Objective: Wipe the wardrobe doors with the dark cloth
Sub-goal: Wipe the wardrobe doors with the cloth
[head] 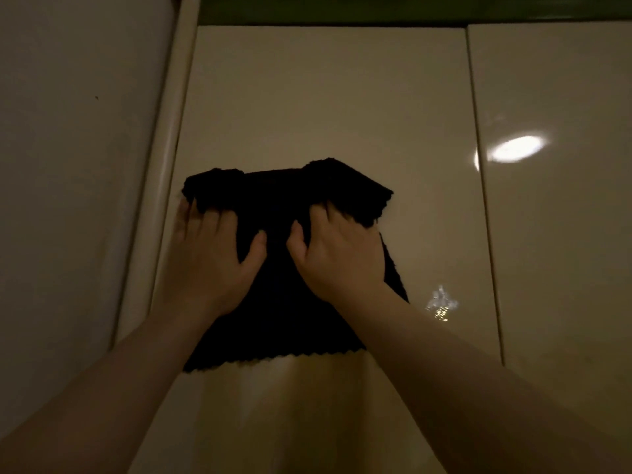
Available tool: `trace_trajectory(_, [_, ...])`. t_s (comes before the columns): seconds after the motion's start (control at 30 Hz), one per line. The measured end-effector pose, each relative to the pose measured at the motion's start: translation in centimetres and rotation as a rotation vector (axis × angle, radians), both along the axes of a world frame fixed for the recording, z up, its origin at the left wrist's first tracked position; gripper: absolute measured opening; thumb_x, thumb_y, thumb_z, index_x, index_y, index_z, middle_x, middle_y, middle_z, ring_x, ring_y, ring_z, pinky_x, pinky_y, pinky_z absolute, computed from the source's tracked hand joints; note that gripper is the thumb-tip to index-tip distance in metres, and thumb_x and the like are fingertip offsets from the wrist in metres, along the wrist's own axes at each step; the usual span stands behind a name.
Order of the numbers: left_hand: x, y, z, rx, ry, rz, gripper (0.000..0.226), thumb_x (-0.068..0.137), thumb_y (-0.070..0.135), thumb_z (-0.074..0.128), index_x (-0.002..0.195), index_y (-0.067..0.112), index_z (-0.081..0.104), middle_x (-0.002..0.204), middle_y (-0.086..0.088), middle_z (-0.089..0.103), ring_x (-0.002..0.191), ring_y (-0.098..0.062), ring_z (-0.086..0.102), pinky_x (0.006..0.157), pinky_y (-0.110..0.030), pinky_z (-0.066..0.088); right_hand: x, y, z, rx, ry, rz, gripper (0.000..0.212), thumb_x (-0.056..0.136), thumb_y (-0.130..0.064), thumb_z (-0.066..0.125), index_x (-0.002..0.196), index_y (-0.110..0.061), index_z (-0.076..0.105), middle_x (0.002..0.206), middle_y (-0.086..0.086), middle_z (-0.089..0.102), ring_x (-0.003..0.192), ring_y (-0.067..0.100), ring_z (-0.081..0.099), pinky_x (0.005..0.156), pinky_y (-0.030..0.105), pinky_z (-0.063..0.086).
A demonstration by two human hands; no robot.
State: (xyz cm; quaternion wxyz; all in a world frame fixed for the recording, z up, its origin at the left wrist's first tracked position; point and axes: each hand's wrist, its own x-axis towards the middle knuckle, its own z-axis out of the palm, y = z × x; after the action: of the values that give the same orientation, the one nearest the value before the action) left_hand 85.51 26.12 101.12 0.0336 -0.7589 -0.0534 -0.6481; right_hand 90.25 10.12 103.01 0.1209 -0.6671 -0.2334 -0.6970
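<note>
A dark cloth [280, 206] with a zigzag lower edge lies flat against the glossy cream wardrobe door [307, 97]. My left hand [212, 254] presses its upper left part, fingers curled into the fabric near the door's left edge. My right hand [338, 254] grips the upper right part, where a corner of the cloth folds outward. Both forearms reach up from the bottom of the view and hide part of the cloth's sides.
A second cream door [554, 217] stands to the right, past a narrow vertical gap, with a bright lamp reflection on it. A rounded cream frame post [160, 165] and a plain wall [68, 165] border the left. A dark green strip [376, 8] runs along the top.
</note>
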Motion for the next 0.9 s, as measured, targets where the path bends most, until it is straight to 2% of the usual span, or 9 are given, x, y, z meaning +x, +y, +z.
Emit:
trace_trajectory(0.17, [-0.4,0.3,-1.7,-0.001,0.017,-0.02,0.055,0.095,0.049,0.03,0.11,0.004,0.056,0.111,-0.021,0.059,0.116,-0.037,0.049,0.118,-0.05,0.016,-0.2,0.4,-2.5,0.032,0.02,0.028,0.036,0.091,-0.039,0.041,0.099,-0.012,0.064,0.086,0.006,0.067,0.075,0.024,0.061,0.062,0.031,0.04])
trace_trajectory(0.3, [-0.8,0.4,-5.8,-0.019,0.037,-0.035,0.043,0.094,0.044,0.035,0.089,0.008,0.057,0.084,-0.014,0.059,0.091,-0.034,0.057,0.114,-0.053,0.024,-0.4,0.4,-6.3,0.028,0.042,0.031,0.032,0.092,-0.038,0.044,0.094,-0.013,0.065,0.08,0.004,0.065,0.068,0.023,0.058,0.058,0.03,0.038])
trace_trajectory(0.37, [-1.0,0.1,-8.4,-0.042,0.064,-0.04,0.042,0.093,0.043,0.035,0.086,0.008,0.057,0.08,-0.014,0.059,0.087,-0.034,0.057,0.112,-0.055,0.027,-0.3,0.3,-8.3,0.017,0.06,0.045,0.031,0.091,-0.038,0.046,0.087,-0.014,0.065,0.073,0.003,0.063,0.061,0.022,0.056,0.053,0.03,0.039])
trace_trajectory(0.47, [-1.0,-0.3,-10.5,-0.061,0.127,-0.008,0.044,0.092,0.043,0.035,0.088,0.006,0.059,0.083,-0.016,0.06,0.093,-0.039,0.058,0.113,-0.056,0.025,-0.3,-0.2,-10.5,0.01,0.061,0.049,0.029,0.09,-0.036,0.048,0.083,-0.014,0.065,0.07,0.003,0.062,0.059,0.022,0.056,0.052,0.03,0.039])
trace_trajectory(0.6, [-1.1,-0.4,-10.7,-0.042,0.166,-0.015,0.047,0.09,0.045,0.033,0.095,0.005,0.058,0.089,-0.018,0.06,0.098,-0.038,0.055,0.111,-0.06,0.026,-0.7,-0.6,-11.3,-0.038,0.112,0.045,0.034,0.091,-0.038,0.045,0.097,-0.012,0.066,0.081,0.004,0.066,0.068,0.023,0.059,0.055,0.031,0.044])
trace_trajectory(0.8, [-0.5,-0.5,-4.3,0.041,0.089,-0.002,0.057,0.092,0.049,0.029,0.112,0.003,0.056,0.108,-0.022,0.06,0.118,-0.039,0.048,0.117,-0.055,0.013,-0.5,-1.4,-4.7,-0.049,0.02,-0.008,0.041,0.088,-0.039,0.043,0.104,-0.007,0.063,0.093,0.012,0.067,0.082,0.033,0.063,0.066,0.034,0.046])
trace_trajectory(0.9, [-0.2,-0.8,-1.2,0.042,0.039,0.003,0.059,0.093,0.05,0.027,0.118,0.003,0.054,0.119,-0.023,0.057,0.128,-0.038,0.041,0.119,-0.053,0.007,-0.5,-1.5,-1.4,-0.051,0.002,-0.029,0.046,0.09,-0.04,0.041,0.114,-0.006,0.06,0.105,0.012,0.066,0.092,0.032,0.061,0.074,0.036,0.046])
